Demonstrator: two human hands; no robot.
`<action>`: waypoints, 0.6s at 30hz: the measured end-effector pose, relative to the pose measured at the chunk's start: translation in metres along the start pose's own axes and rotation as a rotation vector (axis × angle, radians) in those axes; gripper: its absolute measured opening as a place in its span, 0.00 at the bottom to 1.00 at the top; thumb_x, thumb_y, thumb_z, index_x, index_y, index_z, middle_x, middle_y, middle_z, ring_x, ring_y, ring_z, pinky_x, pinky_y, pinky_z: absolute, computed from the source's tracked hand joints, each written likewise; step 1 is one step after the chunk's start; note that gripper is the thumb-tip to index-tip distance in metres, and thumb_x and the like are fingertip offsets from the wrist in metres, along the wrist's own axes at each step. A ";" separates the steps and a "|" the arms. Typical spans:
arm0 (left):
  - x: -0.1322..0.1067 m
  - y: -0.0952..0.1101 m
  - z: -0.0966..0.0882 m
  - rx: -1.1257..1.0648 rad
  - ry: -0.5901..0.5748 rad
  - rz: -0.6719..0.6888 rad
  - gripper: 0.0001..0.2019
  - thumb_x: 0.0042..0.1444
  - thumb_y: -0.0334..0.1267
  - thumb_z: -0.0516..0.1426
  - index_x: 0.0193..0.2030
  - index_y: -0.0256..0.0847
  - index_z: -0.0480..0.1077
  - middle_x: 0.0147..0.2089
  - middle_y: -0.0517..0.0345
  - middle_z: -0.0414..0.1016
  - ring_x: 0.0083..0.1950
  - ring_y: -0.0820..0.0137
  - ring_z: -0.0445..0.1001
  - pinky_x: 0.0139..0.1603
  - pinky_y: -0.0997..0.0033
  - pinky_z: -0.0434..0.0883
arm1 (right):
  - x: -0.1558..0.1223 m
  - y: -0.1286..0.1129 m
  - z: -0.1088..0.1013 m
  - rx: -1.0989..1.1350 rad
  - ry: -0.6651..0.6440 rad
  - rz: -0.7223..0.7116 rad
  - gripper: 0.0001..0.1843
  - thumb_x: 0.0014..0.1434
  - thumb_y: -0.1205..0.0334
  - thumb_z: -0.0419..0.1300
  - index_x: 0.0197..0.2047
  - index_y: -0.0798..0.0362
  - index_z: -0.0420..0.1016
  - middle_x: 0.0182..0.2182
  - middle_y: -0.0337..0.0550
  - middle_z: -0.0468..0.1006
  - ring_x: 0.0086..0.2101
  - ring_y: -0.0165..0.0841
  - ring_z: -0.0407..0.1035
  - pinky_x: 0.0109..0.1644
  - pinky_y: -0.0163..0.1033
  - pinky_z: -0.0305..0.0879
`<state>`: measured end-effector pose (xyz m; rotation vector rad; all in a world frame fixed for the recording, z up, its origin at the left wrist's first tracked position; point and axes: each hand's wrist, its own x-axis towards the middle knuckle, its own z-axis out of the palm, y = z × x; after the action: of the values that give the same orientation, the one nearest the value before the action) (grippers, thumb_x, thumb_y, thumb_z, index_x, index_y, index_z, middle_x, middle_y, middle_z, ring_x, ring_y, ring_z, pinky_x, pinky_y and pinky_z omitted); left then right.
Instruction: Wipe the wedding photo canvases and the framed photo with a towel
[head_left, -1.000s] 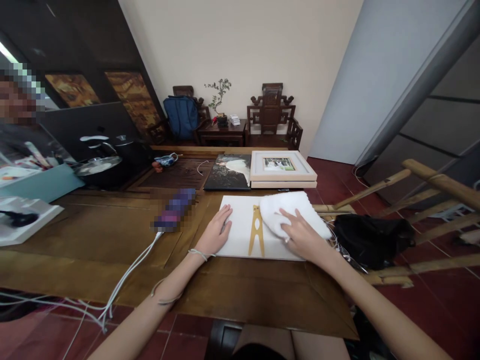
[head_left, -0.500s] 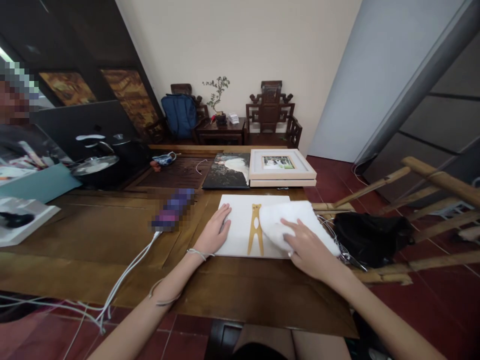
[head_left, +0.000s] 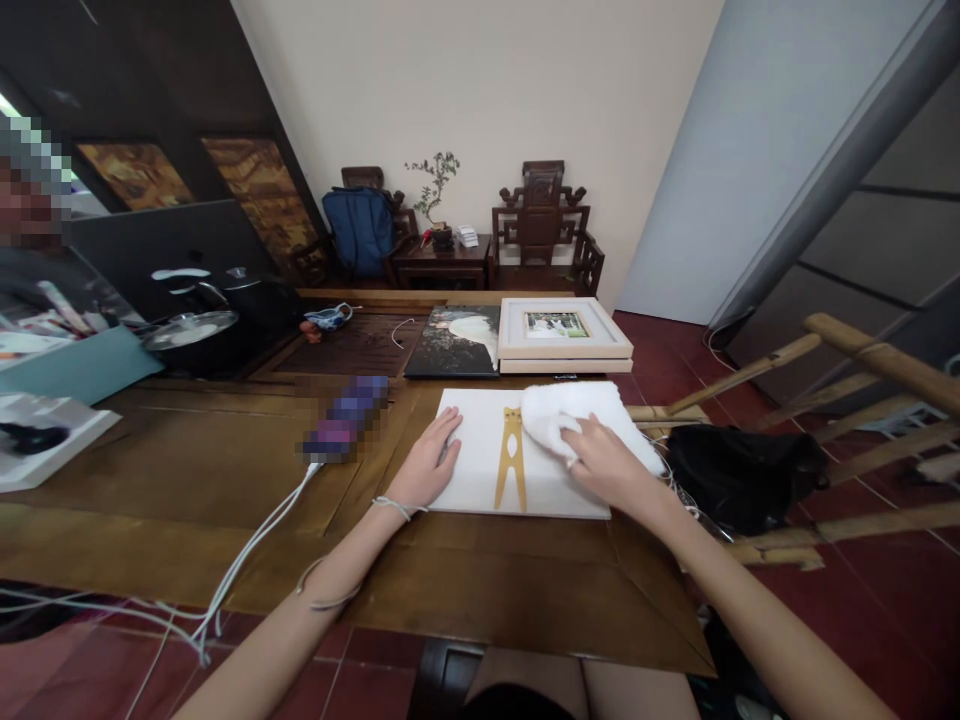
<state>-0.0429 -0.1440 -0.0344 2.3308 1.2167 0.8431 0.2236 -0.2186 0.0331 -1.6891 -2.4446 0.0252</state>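
A white rectangular panel (head_left: 480, 462) lies flat on the wooden table, with a gold bear-headed, two-legged piece (head_left: 512, 455) upon its middle. My left hand (head_left: 433, 458) rests on the panel's left edge, palm down, fingers stretched out, holding nothing. My right hand (head_left: 604, 458) presses a fluffy white cloth (head_left: 574, 405) against the panel's right part, its fingers bent into the fabric. The cloth covers the panel's upper right corner and hangs past its right edge. Some of the right fingertips are hidden in the folds.
Behind the panel are stacked light wooden picture frames (head_left: 566, 350) and a dark picture (head_left: 454, 342). Left lies a phone (head_left: 346, 420) with white cables (head_left: 262, 535). A kettle (head_left: 191, 325) stands farther left. A black bag (head_left: 750, 475) and bamboo chair (head_left: 885, 365) are right.
My right hand has slid the cloth up and away along the panel, baring its lower right corner. The right fingers are more bent into the cloth. My left hand stays in place.
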 end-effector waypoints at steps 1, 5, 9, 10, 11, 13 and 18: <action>0.000 0.000 0.000 0.003 -0.001 -0.003 0.22 0.60 0.39 0.45 0.58 0.31 0.61 0.64 0.43 0.58 0.67 0.63 0.53 0.66 0.56 0.52 | -0.015 -0.007 0.001 0.028 0.000 -0.027 0.18 0.48 0.75 0.48 0.42 0.61 0.71 0.51 0.62 0.69 0.56 0.45 0.57 0.60 0.54 0.48; 0.000 -0.001 0.003 0.008 0.008 -0.008 0.22 0.60 0.39 0.45 0.58 0.30 0.61 0.64 0.42 0.57 0.67 0.63 0.52 0.66 0.56 0.52 | -0.073 -0.037 -0.001 0.128 -0.070 -0.094 0.20 0.41 0.77 0.49 0.37 0.57 0.73 0.56 0.58 0.64 0.61 0.44 0.48 0.63 0.57 0.39; 0.000 0.000 0.003 0.003 0.024 0.004 0.21 0.60 0.38 0.45 0.58 0.33 0.61 0.64 0.44 0.59 0.67 0.62 0.53 0.66 0.54 0.52 | -0.094 -0.051 -0.009 0.170 -0.152 -0.117 0.21 0.39 0.77 0.50 0.37 0.56 0.73 0.58 0.57 0.63 0.62 0.44 0.45 0.64 0.57 0.39; 0.000 0.000 0.003 0.001 0.027 0.007 0.21 0.60 0.38 0.45 0.58 0.34 0.61 0.64 0.44 0.59 0.66 0.62 0.53 0.66 0.53 0.52 | -0.091 -0.049 -0.010 0.169 -0.164 -0.108 0.21 0.39 0.77 0.50 0.37 0.56 0.73 0.56 0.57 0.65 0.62 0.43 0.46 0.64 0.56 0.39; 0.000 0.000 0.003 -0.002 0.028 0.008 0.21 0.60 0.38 0.46 0.58 0.34 0.61 0.64 0.44 0.59 0.66 0.62 0.53 0.66 0.53 0.52 | -0.085 -0.045 -0.011 0.163 -0.168 -0.099 0.21 0.40 0.77 0.49 0.37 0.57 0.73 0.55 0.58 0.66 0.61 0.43 0.47 0.64 0.55 0.40; 0.000 0.000 0.003 -0.004 0.028 0.006 0.21 0.60 0.38 0.46 0.58 0.34 0.61 0.64 0.44 0.59 0.67 0.63 0.53 0.66 0.54 0.53 | -0.065 -0.032 -0.012 0.134 -0.152 -0.081 0.20 0.43 0.77 0.49 0.38 0.58 0.73 0.53 0.60 0.67 0.60 0.43 0.51 0.62 0.54 0.44; 0.000 0.000 0.002 0.002 0.023 0.002 0.21 0.60 0.38 0.46 0.58 0.32 0.62 0.64 0.43 0.59 0.66 0.63 0.54 0.66 0.56 0.53 | 0.007 0.009 -0.011 0.020 -0.068 0.025 0.15 0.51 0.72 0.48 0.39 0.58 0.71 0.41 0.56 0.74 0.42 0.43 0.68 0.47 0.45 0.60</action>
<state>-0.0415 -0.1442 -0.0355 2.3307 1.2254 0.8715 0.2309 -0.2097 0.0435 -1.7376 -2.4626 0.1121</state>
